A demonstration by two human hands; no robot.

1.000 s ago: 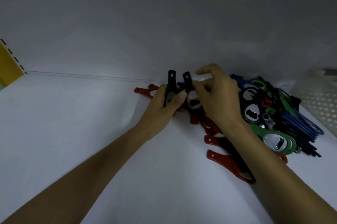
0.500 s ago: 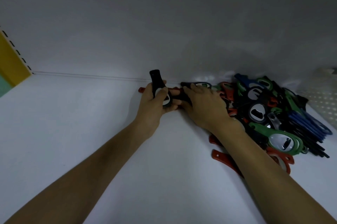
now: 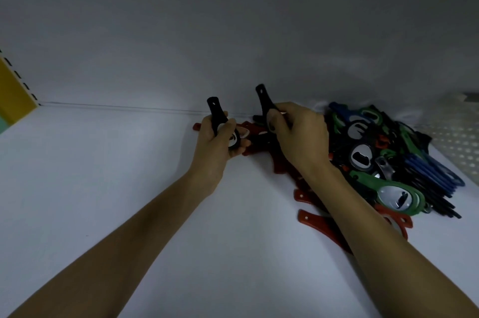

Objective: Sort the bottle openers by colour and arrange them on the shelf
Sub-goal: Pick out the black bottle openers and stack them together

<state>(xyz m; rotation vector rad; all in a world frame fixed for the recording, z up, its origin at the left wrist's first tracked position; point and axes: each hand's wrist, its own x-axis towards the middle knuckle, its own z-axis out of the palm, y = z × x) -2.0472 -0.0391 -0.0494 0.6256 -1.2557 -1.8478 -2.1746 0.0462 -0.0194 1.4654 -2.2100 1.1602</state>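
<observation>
My left hand is closed around a black bottle opener, handle pointing up. A second black bottle opener stands up out of my right hand, which grips it just left of the heap. The mixed pile of openers lies on the white shelf at the right: green ones, blue ones, black ones and red ones. Several red openers lie under and between my hands; my right forearm hides part of them.
The shelf's white back wall rises just behind the hands. A yellow upright with slots bounds the shelf at far left. A white perforated basket sits at the far right, beside the pile.
My right hand has lifted a second black opener off the shelf, its handle now upright. My left hand has kept its black opener, barely moving.
</observation>
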